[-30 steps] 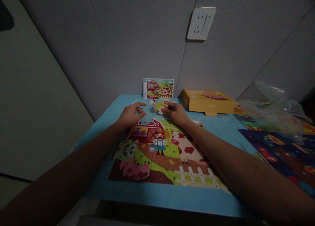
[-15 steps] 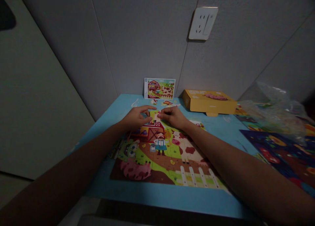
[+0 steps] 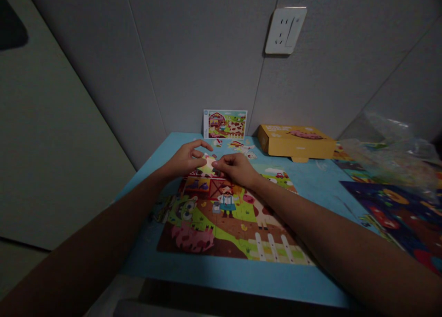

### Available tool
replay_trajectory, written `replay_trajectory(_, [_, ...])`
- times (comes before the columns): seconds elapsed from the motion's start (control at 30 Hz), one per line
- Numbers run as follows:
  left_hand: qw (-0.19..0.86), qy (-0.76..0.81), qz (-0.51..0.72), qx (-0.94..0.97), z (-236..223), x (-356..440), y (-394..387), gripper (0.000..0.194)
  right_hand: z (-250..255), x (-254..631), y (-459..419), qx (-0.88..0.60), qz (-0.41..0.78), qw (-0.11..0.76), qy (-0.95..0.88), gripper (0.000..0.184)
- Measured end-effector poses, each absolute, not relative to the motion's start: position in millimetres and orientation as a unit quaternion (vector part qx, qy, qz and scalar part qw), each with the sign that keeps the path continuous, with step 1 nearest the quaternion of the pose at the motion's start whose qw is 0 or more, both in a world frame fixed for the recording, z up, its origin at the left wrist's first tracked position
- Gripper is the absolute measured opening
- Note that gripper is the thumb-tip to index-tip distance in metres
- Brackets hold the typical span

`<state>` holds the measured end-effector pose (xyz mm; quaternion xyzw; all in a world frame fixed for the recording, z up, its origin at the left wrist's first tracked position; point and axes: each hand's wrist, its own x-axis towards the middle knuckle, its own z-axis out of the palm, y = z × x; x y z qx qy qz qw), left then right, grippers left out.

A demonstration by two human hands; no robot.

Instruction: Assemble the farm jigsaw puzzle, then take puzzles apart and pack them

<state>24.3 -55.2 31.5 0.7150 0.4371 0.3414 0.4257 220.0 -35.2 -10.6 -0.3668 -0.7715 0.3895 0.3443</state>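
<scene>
A small light-coloured jigsaw piece (image 3: 208, 166) is held up above the top edge of the part-built farm puzzle (image 3: 224, 250). My right hand (image 3: 238, 170) pinches the piece from the right between thumb and fingers. From the other side, my left hand (image 3: 184, 161) grips its left edge with the thumb and a bent finger, while the index finger stretches out above. Below the hands, the puzzle shows a red barn, a farmer, a pig and a white fence. My right forearm covers part of the cow.
A picture card (image 3: 226, 124) of the farm scene leans against the wall. Loose jigsaw pieces (image 3: 238, 144) lie in front of it. A yellow box (image 3: 297, 144) stands at the back right, beside clear plastic wrapping (image 3: 397, 155) and a dark blue picture sheet (image 3: 390, 215) on the blue table (image 3: 207, 275).
Both hands have shifted slightly left with the jigsaw piece, which now shows at a different angle. The tractor part of the puzzle has come into fuller view by my right wrist.
</scene>
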Motion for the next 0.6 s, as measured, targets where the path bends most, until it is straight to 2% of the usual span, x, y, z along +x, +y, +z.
replay_trajectory(0.2, [0.46, 0.452, 0.141, 0.751, 41.8, 9.5, -55.9, 0.025, -12.8, 221.6, -29.7, -0.358, 0.415, 0.354, -0.758, 0.053])
replay_trajectory(0.33, [0.445, 0.471, -0.024, 0.761, 48.9, 1.7, -59.9, 0.025, -16.0, 221.8, -25.9, -0.364, 0.427, 0.362, -0.744, 0.053])
replay_trajectory(0.6, [0.377, 0.492, -0.197, 0.76, 53.0, -2.4, -63.8, 0.032, -14.4, 221.7, -27.5, -0.373, 0.396, 0.341, -0.767, 0.048])
